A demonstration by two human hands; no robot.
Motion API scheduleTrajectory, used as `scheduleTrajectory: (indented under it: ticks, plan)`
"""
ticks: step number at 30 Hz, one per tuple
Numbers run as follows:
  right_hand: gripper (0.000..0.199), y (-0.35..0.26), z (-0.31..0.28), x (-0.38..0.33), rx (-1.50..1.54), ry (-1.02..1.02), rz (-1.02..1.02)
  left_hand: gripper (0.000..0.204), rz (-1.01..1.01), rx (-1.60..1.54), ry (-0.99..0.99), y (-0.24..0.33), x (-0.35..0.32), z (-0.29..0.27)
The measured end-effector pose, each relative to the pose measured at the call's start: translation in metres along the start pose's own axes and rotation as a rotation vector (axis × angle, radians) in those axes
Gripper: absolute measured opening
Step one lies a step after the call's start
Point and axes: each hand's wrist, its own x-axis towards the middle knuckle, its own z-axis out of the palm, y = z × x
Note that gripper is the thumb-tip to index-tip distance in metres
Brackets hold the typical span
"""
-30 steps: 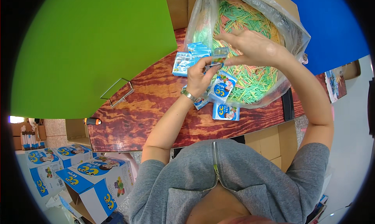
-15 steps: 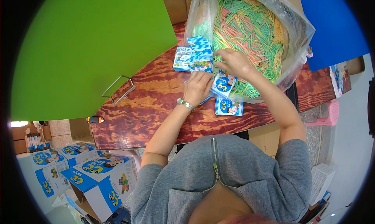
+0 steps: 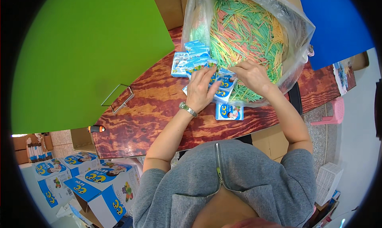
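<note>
My left hand [image 3: 201, 89] lies over several blue-and-white printed packets, its fingers stretched out and its thumb apart. Part of a packet shows between the thumb and fingers. My right hand [image 3: 252, 76] is closed in a pinch, fingertips at the top corner of a blue-and-white packet [image 3: 227, 81] by the bag's near edge. Beyond my left hand is an overlapping pile of the same packets [image 3: 196, 51]. One flat packet [image 3: 229, 112] lies nearer me. A large clear plastic bag [image 3: 299, 37] stands open, full of thin green, pink and yellow sticks [image 3: 248, 33].
A green panel [image 3: 87, 57] covers the left side, with a metal wire stand [image 3: 118, 98] beside it. A blue panel [image 3: 338, 25] stands at right. An orange-black tool [image 3: 96, 129] rests at the reddish wooden table's [image 3: 159, 98] left corner. Printed cartons [image 3: 99, 184] and a pink stool [image 3: 337, 112] are below.
My right hand has moved from over the sticks toward me, down to the packet's top corner. My left thumb has spread away from the fingers. The whole view has shifted slightly.
</note>
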Motion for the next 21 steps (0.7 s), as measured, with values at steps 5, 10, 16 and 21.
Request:
scheduleTrajectory:
  ticks: [5, 10, 16, 21]
  plan:
    - [0.014, -0.024, -0.023, 0.004, 0.718, 0.008, 0.296, 0.022, -0.437, -0.542, -0.366, 0.003, -0.002, 0.006]
    - [0.018, -0.029, -0.02, -0.001, 0.718, 0.034, 0.336, 0.017, -0.646, -0.898, -0.352, -0.001, -0.009, 0.015]
    - [0.017, -0.019, -0.018, 0.006, 0.706, -0.06, 0.099, 0.02, -0.581, -0.645, -0.294, -0.01, -0.016, 0.017]
    - [0.023, 0.063, -0.02, 0.015, 0.403, -0.082, 0.428, 0.019, -0.694, -0.744, -0.253, -0.008, -0.01, 0.009]
